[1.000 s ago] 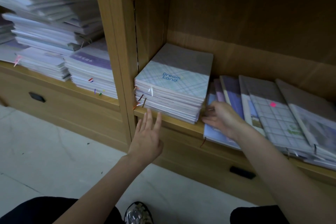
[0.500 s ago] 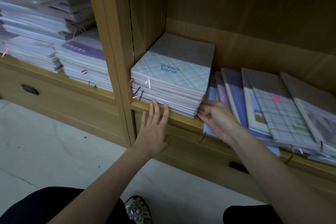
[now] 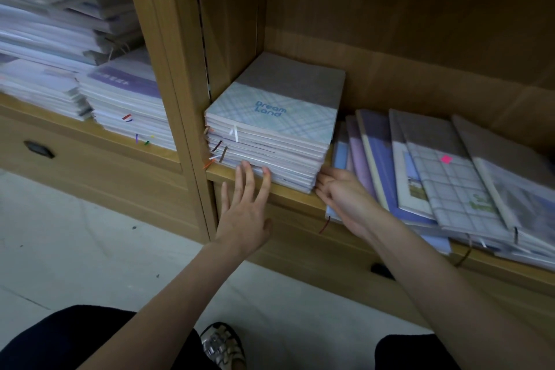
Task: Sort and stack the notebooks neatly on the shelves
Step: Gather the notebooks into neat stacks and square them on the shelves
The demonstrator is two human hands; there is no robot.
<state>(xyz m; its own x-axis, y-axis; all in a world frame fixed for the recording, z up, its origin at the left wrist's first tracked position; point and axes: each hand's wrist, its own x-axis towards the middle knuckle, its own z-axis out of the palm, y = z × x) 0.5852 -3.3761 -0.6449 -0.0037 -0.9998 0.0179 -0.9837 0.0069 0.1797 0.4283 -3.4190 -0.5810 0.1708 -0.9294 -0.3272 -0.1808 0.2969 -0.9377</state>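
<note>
A stack of notebooks (image 3: pixel 270 132) topped by a pale plaid "Dream Land" cover sits in the left corner of the right shelf bay. My left hand (image 3: pixel 244 213) has straight fingers whose tips touch the front edge of the stack's lowest notebooks. My right hand (image 3: pixel 342 195) lies at the stack's right front corner, fingers touching its side, and rests over a light blue notebook (image 3: pixel 341 156). To the right, several notebooks (image 3: pixel 435 174) lie fanned and overlapping, one bearing a pink sticker (image 3: pixel 446 159).
The wooden shelf edge (image 3: pixel 294 195) runs under my hands, with drawers and dark handles (image 3: pixel 39 149) below. The left bay holds tall piles of notebooks (image 3: pixel 90 75). A wooden divider (image 3: pixel 177 84) separates the bays. My knees and a shoe (image 3: pixel 220 345) are on the pale floor.
My left hand rose from below the shelf edge until its fingertips touch the stack's front. My right hand slid left to the stack's right corner. The camera moved closer.
</note>
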